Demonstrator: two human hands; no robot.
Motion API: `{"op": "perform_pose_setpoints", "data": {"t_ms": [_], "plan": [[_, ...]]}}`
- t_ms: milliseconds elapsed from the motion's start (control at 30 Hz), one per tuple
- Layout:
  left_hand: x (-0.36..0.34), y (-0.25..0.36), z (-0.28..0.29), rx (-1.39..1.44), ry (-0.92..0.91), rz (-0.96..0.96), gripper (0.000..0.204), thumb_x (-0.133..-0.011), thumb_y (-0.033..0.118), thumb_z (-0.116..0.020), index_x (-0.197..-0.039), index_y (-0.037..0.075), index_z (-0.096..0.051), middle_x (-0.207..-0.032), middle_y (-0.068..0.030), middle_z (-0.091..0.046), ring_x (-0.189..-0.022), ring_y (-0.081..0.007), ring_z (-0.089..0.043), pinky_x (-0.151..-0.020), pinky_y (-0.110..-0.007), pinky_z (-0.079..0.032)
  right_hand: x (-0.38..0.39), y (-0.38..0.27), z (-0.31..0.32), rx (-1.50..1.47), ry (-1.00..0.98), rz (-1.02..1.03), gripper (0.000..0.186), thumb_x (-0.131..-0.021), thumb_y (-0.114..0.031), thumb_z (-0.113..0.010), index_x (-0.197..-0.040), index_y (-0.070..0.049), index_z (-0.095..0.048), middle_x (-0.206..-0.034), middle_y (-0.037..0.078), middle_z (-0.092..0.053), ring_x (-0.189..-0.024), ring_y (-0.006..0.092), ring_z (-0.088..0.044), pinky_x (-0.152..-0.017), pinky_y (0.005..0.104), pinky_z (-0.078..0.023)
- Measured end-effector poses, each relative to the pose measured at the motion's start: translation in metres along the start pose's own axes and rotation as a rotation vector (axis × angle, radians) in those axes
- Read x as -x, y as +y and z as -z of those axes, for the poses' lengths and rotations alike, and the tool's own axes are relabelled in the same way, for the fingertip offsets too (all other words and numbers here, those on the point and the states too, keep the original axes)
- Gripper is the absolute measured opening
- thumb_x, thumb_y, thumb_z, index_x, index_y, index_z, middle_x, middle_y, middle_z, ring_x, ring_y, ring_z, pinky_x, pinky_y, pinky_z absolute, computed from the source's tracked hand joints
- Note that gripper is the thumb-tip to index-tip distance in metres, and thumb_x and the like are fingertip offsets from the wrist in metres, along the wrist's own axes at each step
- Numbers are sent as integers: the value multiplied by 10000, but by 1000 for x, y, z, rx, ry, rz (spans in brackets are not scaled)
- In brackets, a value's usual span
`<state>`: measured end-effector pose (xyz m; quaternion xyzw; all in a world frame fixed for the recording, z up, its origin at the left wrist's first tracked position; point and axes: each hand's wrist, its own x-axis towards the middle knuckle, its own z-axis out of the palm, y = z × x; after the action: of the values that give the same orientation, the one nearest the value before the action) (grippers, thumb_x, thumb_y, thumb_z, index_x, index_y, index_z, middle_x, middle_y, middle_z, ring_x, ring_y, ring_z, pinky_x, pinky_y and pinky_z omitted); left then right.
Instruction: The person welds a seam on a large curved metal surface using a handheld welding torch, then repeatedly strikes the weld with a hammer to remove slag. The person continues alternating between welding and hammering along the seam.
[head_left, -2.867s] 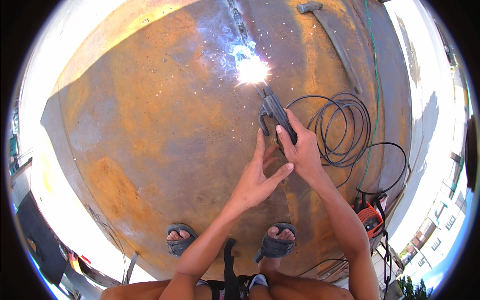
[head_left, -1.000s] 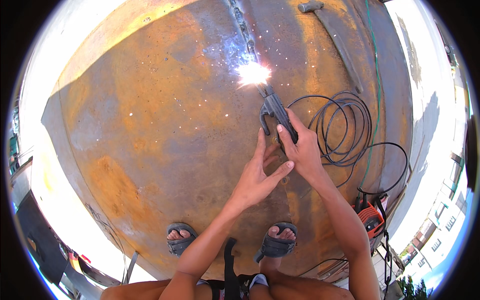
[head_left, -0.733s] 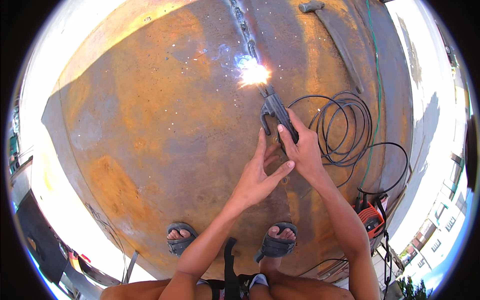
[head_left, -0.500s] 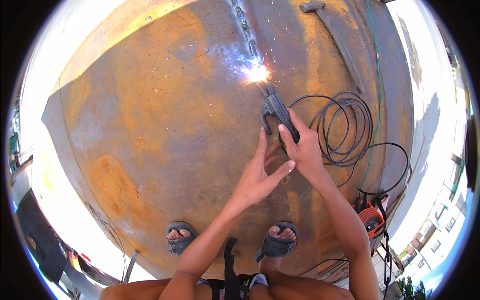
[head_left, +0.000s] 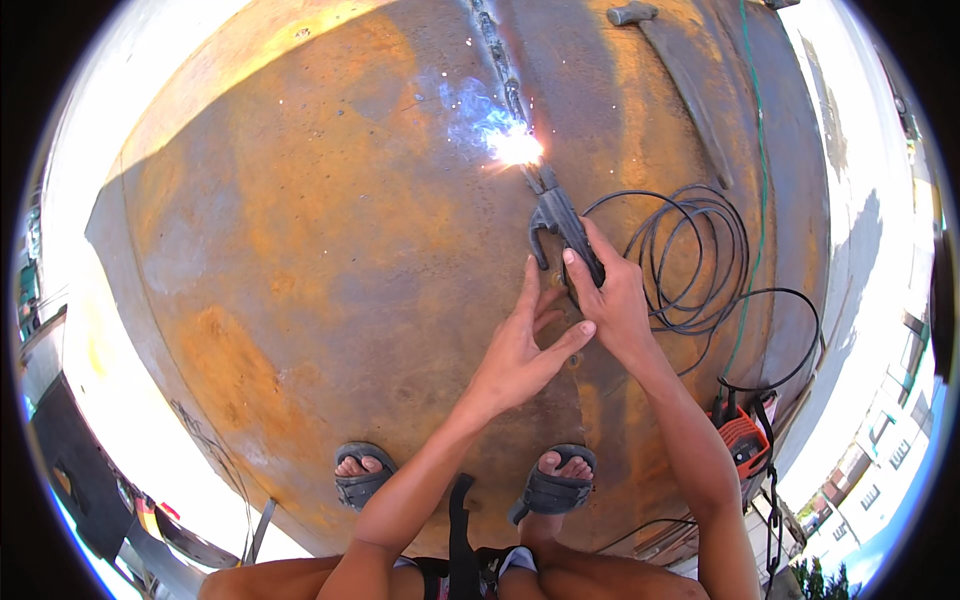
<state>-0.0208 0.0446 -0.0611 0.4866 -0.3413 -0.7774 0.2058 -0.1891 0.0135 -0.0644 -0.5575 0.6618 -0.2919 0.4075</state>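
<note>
A black electrode holder (head_left: 566, 226) is gripped by my right hand (head_left: 618, 302), fingers wrapped round its handle and thumb along the side. At its far end a bright welding arc (head_left: 516, 147) burns on the rusty steel surface (head_left: 330, 260), its glare hiding the electrode's tip. Bluish smoke drifts to the left of the arc. From there a dark weld bead (head_left: 492, 48) runs away toward the top of the view. My left hand (head_left: 520, 345) is open just below the holder's lever, fingers stretched and thumb near my right wrist; whether it touches the holder I cannot tell.
A hammer (head_left: 690, 100) lies at the far right. Black cable (head_left: 742, 235) coils beside my right hand, and a green cord (head_left: 759, 130) runs past it. An orange-red machine (head_left: 742, 445) stands near a hanging chain (head_left: 773, 520). My sandalled feet (head_left: 560, 485) rest on the steel.
The view has shifted slightly, and the smoke and sparks have changed shape. Both hands keep the same pose, with the arc still burning.
</note>
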Motion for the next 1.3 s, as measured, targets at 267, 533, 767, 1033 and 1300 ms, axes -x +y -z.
{"op": "perform_pose_setpoints", "data": {"t_ms": [267, 533, 767, 1033, 1300], "plan": [[2, 3, 1, -15, 5, 13, 1171, -1013, 328, -796, -1715, -31, 70, -1656, -349, -396, -1499, -432, -492, -1218, -500, -441, -1, -2, 2, 18, -45, -68, 491, -1090, -253, -667, -1449, 76, -600, -1007, 242, -773, -875, 236, -751, -810, 383, -569], [1, 1, 1, -24, 5, 16, 1175, -1012, 349, -796, -1715, -35, 63, -1657, -352, -393, -1497, -439, -493, -1213, -509, -445, 0, 3, -1, 6, -3, 6, 408, -1087, -192, -651, -1419, 40, -602, -899, 260, -726, -785, 381, -746, -733, 435, -554], [0, 0, 0, -12, 2, 2, 1170, -1013, 358, -792, -1715, -39, 56, -1651, -355, -400, -1498, -443, -492, -1214, -511, -445, -1, 0, 2, 14, -7, -3, 398, -1086, -196, -653, -1414, 24, -608, -849, 242, -711, -737, 372, -727, -700, 433, -543], [1, 2, 1, -41, 1, 15, 1173, -1012, 373, -789, -1714, -41, 56, -1646, -358, -404, -1494, -447, -496, -1211, -513, -448, -1, 4, 0, 21, -1, 10, 394, -1083, -196, -657, -1409, 22, -613, -849, 250, -704, -716, 374, -708, -692, 428, -541], [0, 1, 1, -42, -1, 13, 1174, -1013, 370, -789, -1711, -49, 57, -1649, -360, -397, -1497, -451, -491, -1213, -518, -445, -1, 3, 2, 25, -18, -25, 408, -1083, -203, -660, -1415, 29, -611, -868, 262, -711, -729, 374, -719, -696, 427, -544]]}}
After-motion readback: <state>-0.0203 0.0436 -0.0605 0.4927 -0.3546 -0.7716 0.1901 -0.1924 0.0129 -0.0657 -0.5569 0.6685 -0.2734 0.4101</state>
